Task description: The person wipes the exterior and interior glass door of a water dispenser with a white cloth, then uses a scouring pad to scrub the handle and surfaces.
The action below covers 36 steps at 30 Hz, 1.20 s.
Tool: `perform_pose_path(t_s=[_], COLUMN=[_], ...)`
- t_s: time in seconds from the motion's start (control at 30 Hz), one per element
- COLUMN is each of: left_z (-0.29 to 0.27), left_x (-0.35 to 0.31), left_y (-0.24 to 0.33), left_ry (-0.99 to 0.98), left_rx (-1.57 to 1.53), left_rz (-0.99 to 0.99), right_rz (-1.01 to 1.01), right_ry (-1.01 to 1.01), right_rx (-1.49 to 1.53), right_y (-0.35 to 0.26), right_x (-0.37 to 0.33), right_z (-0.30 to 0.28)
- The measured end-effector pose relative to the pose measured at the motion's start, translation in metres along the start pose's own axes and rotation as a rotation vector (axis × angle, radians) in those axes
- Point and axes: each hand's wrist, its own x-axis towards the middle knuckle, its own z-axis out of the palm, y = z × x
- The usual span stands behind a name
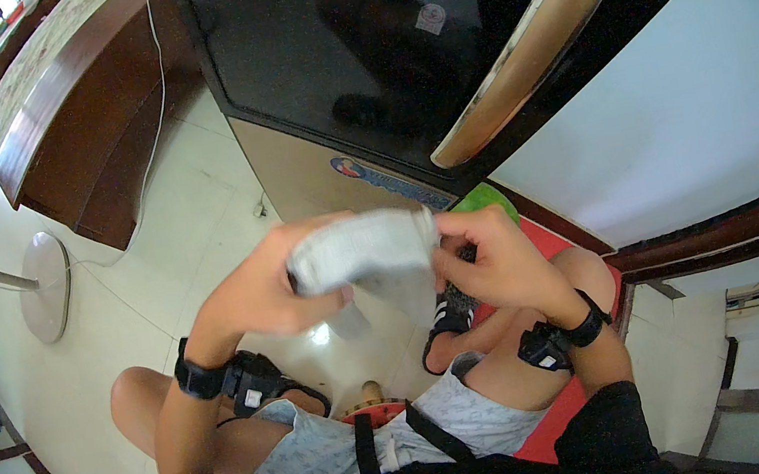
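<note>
In front of my body, above the floor between my knees, I hold a white cloth item (366, 247) stretched between both hands. It is smeared by motion, with a thicker folded band along its top and a looser part hanging below; its exact kind does not show. My left hand (256, 284) grips its left end, the thumb in front and the fingers behind. At the right end, my right hand (494, 252) pinches the edge between thumb and fingers.
A large dark appliance-like door (388, 53) with a long gold handle (528, 43) stands just ahead. A red mat (558, 417) and a green item (492, 199) lie at the right. Far left are a wooden desk (87, 106), a white cable and a round stand base (49, 290).
</note>
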Motion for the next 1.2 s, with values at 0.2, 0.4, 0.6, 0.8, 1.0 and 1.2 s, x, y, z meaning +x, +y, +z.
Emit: perform_pose_path(t_s=[0.2,0.4,0.6,0.8,1.0,1.2], left_z=[0.044,0.022,0.009,0.038,0.028,0.023], left_x=[-0.009,-0.014,-0.006,-0.006,-0.009,-0.014], left_y=[0.041,0.019,-0.028,-0.078,-0.062,-0.064], left_ry=[-0.247,-0.149,0.341,-0.257,-0.428,-0.402], left_rx=[0.298,0.056,-0.005,-0.668,-0.283,-0.387], left_rz=[0.087,-0.007,0.010,-0.355,-0.654,-0.694], right_rz=[-0.065,-0.111,-0.109,-0.054,0.117,0.139], right_ry=[0.107,-0.037,-0.383,-0.548,-0.511,-0.311], right_rx=[0.206,0.414,0.424,0.203,0.202,0.060], right_y=[0.003,-0.001,-0.007,0.007,0.005,0.027], right_x=[0.003,-0.004,-0.006,0.004,0.004,0.004], right_z=[0.005,0.002,0.002,0.014,0.009,0.023])
